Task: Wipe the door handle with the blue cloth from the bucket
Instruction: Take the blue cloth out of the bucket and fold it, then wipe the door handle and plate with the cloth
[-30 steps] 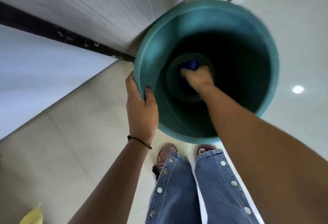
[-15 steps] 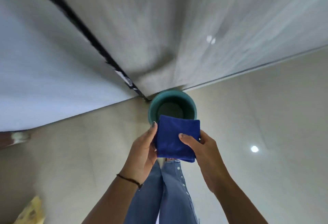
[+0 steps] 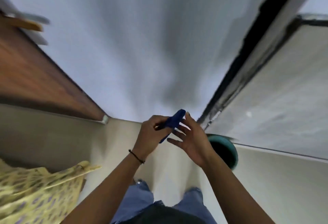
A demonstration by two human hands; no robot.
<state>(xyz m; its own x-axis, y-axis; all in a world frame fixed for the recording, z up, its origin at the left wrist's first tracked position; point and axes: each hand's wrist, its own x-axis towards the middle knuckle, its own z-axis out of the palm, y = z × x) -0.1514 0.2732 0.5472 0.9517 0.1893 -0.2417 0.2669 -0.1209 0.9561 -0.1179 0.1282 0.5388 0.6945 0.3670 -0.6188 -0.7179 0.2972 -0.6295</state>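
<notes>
The folded blue cloth (image 3: 173,122) is edge-on in front of me, pinched in my left hand (image 3: 152,135). My right hand (image 3: 192,140) is beside it with fingers spread, its fingertips touching the cloth's right side. The teal bucket (image 3: 228,150) stands on the floor to the right, partly hidden behind my right wrist. A brown wooden door (image 3: 32,74) stands at the left, and a blurred handle (image 3: 26,23) sticks out from it near the top left.
A pale wall (image 3: 142,46) fills the middle. A dark vertical frame strip (image 3: 248,60) and a grey panel (image 3: 284,90) lie to the right. A yellow patterned fabric (image 3: 39,190) hangs at the lower left. My jeans-clad legs (image 3: 159,204) stand on the light tiled floor.
My view has swung left, bringing the wooden door into sight and shifting the bucket to the right. The cloth turned from flat-on to edge-on, and my right hand has opened beside it.
</notes>
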